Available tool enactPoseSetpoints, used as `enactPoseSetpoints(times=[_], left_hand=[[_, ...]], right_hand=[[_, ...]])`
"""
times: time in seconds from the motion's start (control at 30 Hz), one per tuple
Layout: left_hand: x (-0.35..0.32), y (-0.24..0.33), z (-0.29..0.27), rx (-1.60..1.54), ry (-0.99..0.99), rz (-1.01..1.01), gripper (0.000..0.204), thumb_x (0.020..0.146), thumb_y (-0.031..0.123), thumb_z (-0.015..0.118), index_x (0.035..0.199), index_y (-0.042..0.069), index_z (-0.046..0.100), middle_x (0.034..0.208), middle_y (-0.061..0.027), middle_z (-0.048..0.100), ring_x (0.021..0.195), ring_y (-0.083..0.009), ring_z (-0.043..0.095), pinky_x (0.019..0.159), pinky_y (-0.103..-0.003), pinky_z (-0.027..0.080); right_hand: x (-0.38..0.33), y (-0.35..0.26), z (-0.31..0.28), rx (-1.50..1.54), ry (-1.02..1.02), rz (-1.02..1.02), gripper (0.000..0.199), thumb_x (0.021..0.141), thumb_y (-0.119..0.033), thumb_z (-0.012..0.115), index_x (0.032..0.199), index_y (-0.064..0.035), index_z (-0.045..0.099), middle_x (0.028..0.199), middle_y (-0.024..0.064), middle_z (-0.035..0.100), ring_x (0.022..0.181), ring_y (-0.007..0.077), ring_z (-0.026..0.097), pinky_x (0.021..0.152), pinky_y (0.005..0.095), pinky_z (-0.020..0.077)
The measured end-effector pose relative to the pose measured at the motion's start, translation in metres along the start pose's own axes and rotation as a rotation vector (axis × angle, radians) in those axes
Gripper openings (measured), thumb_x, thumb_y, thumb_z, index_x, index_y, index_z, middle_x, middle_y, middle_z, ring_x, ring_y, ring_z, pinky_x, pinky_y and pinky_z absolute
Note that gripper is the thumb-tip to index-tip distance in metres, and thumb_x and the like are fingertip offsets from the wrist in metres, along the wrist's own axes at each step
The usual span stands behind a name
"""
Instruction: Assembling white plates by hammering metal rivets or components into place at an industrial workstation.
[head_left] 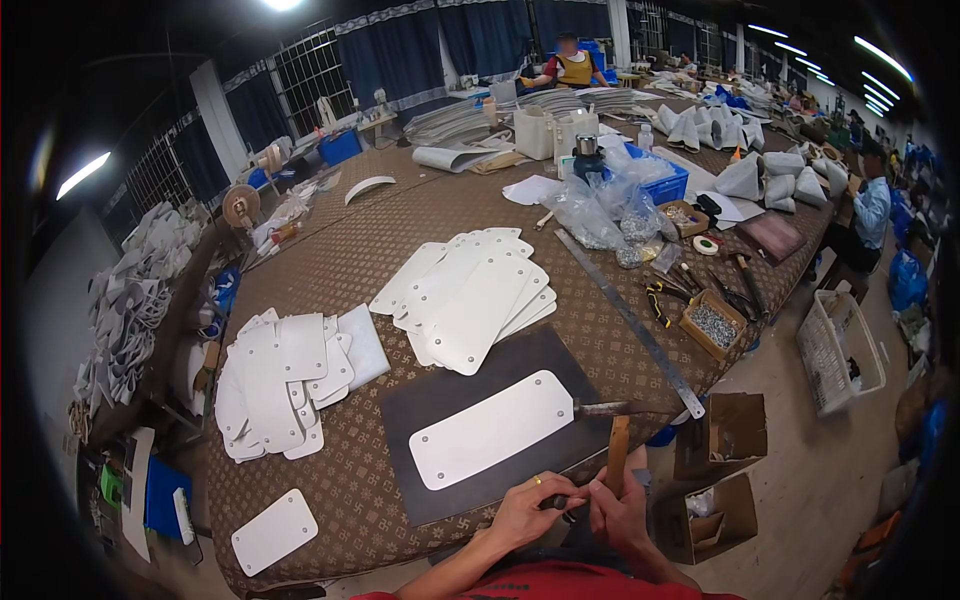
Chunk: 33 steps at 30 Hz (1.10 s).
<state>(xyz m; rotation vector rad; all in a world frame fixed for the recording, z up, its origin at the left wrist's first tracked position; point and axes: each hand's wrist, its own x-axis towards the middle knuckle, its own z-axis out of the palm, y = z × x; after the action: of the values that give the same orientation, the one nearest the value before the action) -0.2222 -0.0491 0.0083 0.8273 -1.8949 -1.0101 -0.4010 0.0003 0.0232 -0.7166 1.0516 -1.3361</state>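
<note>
My right hand point(622, 512) is closed round the wooden handle of a hammer point(618, 450), whose dark metal head lies across the handle's top, by the mat's right edge. Close beside it, my left hand point(525, 512) is closed on a short dark rod-like tool point(553, 502); its exact kind is unclear. Ahead of both hands, a white rounded panel point(492, 430) with metal studs at its corners lies flat on a dark mat point(405, 470). Similar studded panels form a fanned pile point(470, 290) beyond the mat and another pile point(275, 380) to the left.
A single white panel point(275, 532) lies at the near left. Along the right run a steel ruler point(640, 335), a box of small metal parts point(714, 325), pliers point(656, 305) and another hammer point(748, 280). Cardboard boxes point(737, 425) stand below the table's right edge. Other people sit farther off.
</note>
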Motion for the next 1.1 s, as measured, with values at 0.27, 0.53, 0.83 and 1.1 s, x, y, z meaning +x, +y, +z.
enactPoseSetpoints(times=[0.27,0.53,0.83,1.1], left_hand=[[-0.004,0.012,-0.004,-0.033,0.026,-0.260,0.023,0.091,0.017,0.080,0.110,0.005,0.074,0.098,-0.0081,0.075,0.087,-0.0152,0.071,0.072,-0.027,0.055],[-0.006,0.008,-0.018,-0.408,-0.008,-0.555,0.021,0.097,0.021,0.074,0.106,0.002,0.073,0.094,-0.0049,0.075,0.080,-0.0083,0.066,0.064,-0.023,0.049],[-0.012,0.009,-0.021,-0.619,0.028,-0.617,0.021,0.101,0.024,0.069,0.104,0.002,0.069,0.091,-0.0041,0.074,0.079,-0.0075,0.065,0.059,-0.021,0.045],[-0.015,0.012,-0.025,-0.703,0.068,-0.613,0.019,0.100,0.022,0.070,0.102,0.003,0.069,0.084,-0.0037,0.069,0.062,-0.0070,0.057,0.055,-0.020,0.043]], right_hand=[[0.001,0.002,0.004,-0.028,-0.015,-0.021,0.009,0.102,-0.006,0.059,0.100,-0.0042,0.051,0.059,-0.0001,0.051,0.040,0.0080,0.045,0.038,0.0242,0.0350],[0.001,0.006,0.010,-0.229,-0.093,-0.091,0.008,0.102,-0.004,0.059,0.103,-0.0038,0.051,0.060,0.0007,0.052,0.040,0.0087,0.047,0.038,0.0248,0.0357],[0.001,0.009,0.015,-0.342,-0.133,-0.114,0.010,0.101,-0.004,0.062,0.104,-0.0033,0.053,0.062,0.0000,0.052,0.044,0.0073,0.049,0.040,0.0243,0.0379],[-0.002,0.005,0.025,-0.361,-0.127,-0.102,0.012,0.099,-0.009,0.069,0.097,-0.0030,0.058,0.061,-0.0009,0.056,0.048,0.0053,0.051,0.043,0.0245,0.0384]])
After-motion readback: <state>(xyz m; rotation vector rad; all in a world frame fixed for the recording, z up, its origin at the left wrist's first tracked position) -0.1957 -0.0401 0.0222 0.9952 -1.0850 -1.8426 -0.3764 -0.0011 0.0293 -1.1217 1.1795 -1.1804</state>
